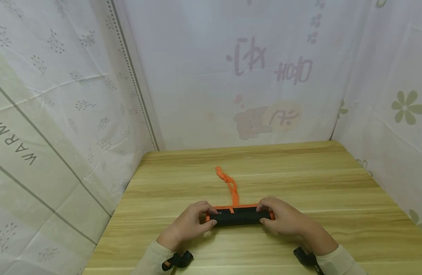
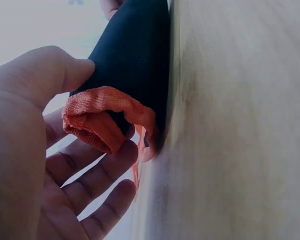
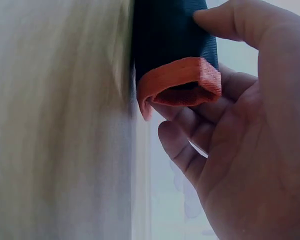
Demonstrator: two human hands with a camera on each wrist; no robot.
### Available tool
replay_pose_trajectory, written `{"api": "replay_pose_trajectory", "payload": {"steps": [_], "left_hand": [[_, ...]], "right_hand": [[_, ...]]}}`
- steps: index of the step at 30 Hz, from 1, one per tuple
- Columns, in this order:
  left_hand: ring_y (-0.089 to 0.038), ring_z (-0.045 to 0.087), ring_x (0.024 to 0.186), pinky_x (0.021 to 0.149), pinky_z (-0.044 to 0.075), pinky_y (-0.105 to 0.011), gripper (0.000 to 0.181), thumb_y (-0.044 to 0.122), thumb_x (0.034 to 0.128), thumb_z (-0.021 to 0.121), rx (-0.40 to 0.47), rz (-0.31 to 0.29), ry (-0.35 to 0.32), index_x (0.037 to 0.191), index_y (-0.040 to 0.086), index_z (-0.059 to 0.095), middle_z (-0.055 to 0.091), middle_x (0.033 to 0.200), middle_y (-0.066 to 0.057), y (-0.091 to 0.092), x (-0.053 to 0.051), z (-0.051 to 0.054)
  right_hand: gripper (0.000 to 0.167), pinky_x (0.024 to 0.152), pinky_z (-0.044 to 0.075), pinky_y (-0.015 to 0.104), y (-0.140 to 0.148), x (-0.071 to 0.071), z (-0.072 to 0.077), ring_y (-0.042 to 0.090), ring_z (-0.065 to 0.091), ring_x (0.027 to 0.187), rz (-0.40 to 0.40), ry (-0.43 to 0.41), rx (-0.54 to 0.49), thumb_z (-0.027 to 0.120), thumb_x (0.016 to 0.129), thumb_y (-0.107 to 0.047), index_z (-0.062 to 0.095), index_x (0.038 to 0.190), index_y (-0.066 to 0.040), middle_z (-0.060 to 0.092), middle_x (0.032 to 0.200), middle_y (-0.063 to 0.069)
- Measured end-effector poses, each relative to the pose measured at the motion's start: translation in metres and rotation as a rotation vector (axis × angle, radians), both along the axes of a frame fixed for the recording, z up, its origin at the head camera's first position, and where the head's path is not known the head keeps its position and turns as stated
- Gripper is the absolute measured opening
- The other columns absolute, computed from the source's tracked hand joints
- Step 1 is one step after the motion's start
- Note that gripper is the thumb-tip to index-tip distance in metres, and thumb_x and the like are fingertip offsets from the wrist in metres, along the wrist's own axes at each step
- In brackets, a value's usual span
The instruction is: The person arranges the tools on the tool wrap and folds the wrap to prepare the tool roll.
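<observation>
A rolled-up black cloth pouch [image 1: 239, 217] with orange edging lies crosswise on the table. My left hand [image 1: 193, 221] holds its left end, thumb on the near side and fingers on the far side. At the other end, my right hand [image 1: 283, 216] grips it the same way. The left wrist view shows the left thumb pressing the black cloth [image 2: 132, 55] just above the orange trim [image 2: 102, 102]. In the right wrist view, the orange-edged end [image 3: 182, 72] shows a flattened opening. From the roll's far edge an orange strap [image 1: 231, 185] stretches away, partly twisted.
The wood-grain table [image 1: 156, 183] runs back to a pale printed curtain [image 1: 197, 95]. More patterned curtains hang at the left [image 1: 76, 114] and right [image 1: 386, 95]. Black wrist bands [image 1: 178, 260] sit at both cuffs.
</observation>
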State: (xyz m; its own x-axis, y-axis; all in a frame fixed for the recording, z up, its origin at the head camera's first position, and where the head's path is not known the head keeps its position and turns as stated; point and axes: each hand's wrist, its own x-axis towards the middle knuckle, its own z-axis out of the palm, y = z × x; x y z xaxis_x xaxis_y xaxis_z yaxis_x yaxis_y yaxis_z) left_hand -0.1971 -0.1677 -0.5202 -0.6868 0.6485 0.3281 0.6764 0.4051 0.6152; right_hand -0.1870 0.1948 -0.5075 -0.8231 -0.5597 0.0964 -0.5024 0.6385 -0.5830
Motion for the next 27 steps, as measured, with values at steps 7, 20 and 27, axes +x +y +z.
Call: {"api": "replay_pose_trajectory", "payload": {"steps": [7,20,27], "left_hand": [[-0.005,0.058,0.081,0.072,0.053,-0.025,0.019,0.033,0.0977,0.060,0.029,-0.013,-0.055,0.109,0.020,0.068,0.064,0.100,0.012,0.0005,-0.0014,-0.0018],[-0.004,0.056,0.078,0.068,0.049,-0.023,0.018,0.036,0.1003,0.055,-0.032,0.066,-0.064,0.112,0.029,0.067,0.063,0.100,0.016,0.0015,-0.0014,-0.0008],[-0.004,0.058,0.087,0.072,0.054,-0.025,0.012,0.026,0.0976,0.062,0.054,0.053,-0.006,0.108,0.026,0.067,0.059,0.099,0.013,0.0030,-0.0012,0.0001]], "right_hand": [[0.014,0.077,0.049,0.030,0.0000,-0.0011,0.0000,0.004,0.054,0.089,0.035,-0.034,0.009,0.063,0.096,-0.037,0.061,0.109,-0.032,0.058,0.101,-0.018],[0.018,0.068,0.046,0.023,-0.0002,-0.0052,-0.0034,0.004,0.050,0.079,0.017,0.065,-0.038,0.058,0.098,-0.037,0.064,0.114,-0.031,0.051,0.099,-0.015],[0.020,0.071,0.048,0.026,0.0004,-0.0060,-0.0038,0.007,0.052,0.086,0.044,0.092,-0.082,0.069,0.092,-0.032,0.060,0.110,-0.034,0.053,0.104,-0.014]]}}
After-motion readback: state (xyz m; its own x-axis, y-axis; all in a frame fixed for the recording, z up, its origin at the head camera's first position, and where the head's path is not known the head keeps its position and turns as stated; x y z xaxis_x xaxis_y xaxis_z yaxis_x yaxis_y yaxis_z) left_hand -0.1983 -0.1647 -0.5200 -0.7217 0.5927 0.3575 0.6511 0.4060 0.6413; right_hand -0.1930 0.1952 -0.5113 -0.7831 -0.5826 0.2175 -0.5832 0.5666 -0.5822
